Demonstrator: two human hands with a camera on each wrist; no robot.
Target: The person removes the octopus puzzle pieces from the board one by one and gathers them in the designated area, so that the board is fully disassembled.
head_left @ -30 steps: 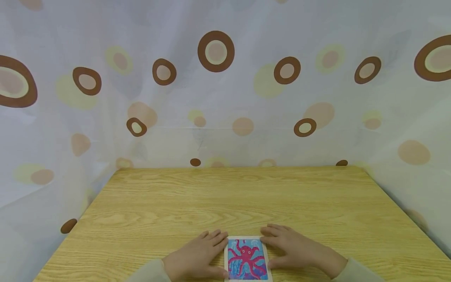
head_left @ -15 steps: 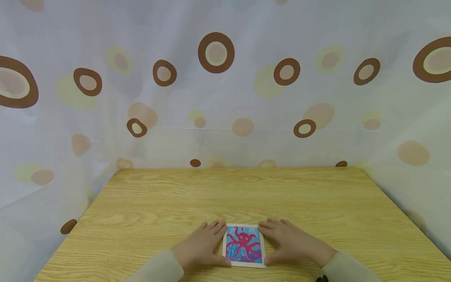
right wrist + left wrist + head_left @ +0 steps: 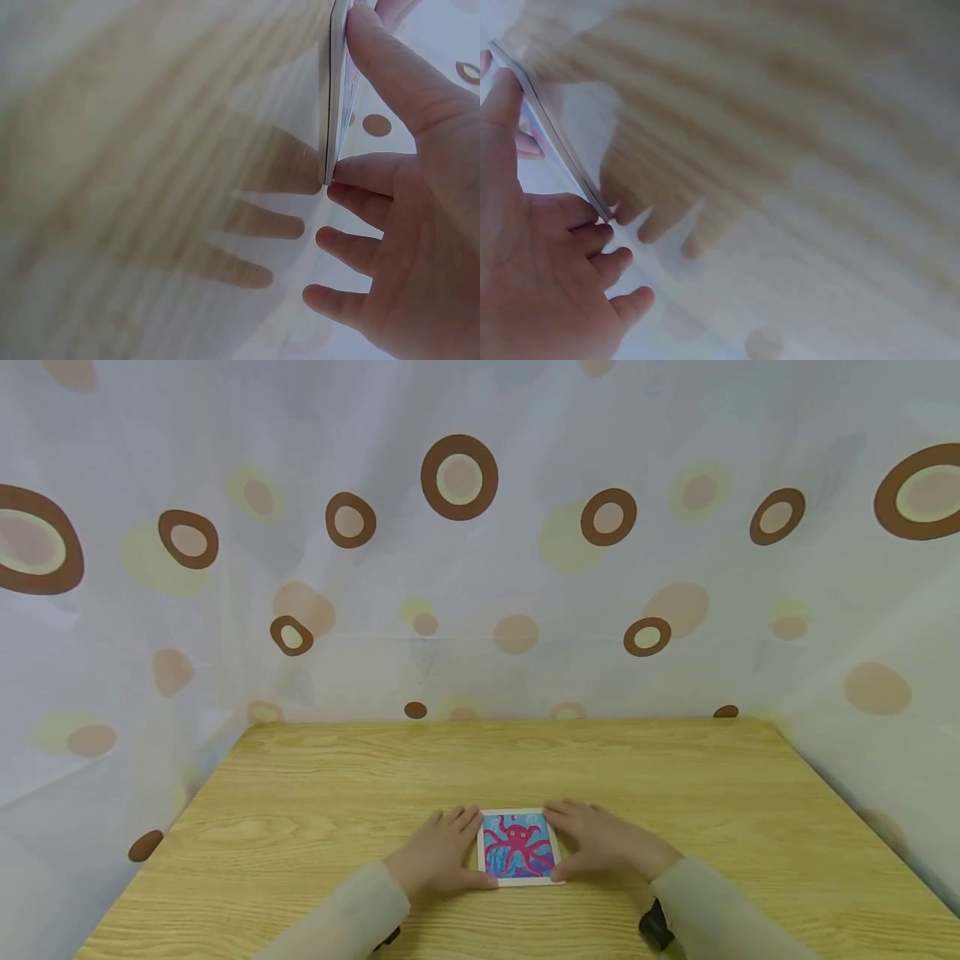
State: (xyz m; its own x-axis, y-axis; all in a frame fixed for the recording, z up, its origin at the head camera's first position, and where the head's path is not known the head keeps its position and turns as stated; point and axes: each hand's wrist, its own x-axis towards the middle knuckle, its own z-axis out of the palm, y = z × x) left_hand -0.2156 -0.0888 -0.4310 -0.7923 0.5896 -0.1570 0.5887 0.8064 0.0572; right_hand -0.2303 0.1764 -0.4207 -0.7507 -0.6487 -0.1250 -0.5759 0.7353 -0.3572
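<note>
A thin square picture board [image 3: 519,847] with a white border and a pink octopus on blue lies on the wooden table between both hands. My left hand [image 3: 438,853] holds its left side, thumb [image 3: 504,94] at the near corner and forefinger at the far one. On the opposite side my right hand [image 3: 603,841] grips likewise, its thumb [image 3: 375,56] on the near corner and a fingertip at the far end. The remaining fingers of both hands extend loosely beside the board. Edge-on in the right wrist view, the board [image 3: 328,97] shows a thin dark seam along its side.
The wood-grain table [image 3: 517,760] stretches away beyond the hands. A white sheet [image 3: 480,560] with brown and beige ovals hangs behind it and on both sides. A small black device [image 3: 656,927] sits under the right sleeve.
Both hands and the octopus board have moved forward together, away from the person, across the table. The board has turned slightly, and more of both sleeves shows.
</note>
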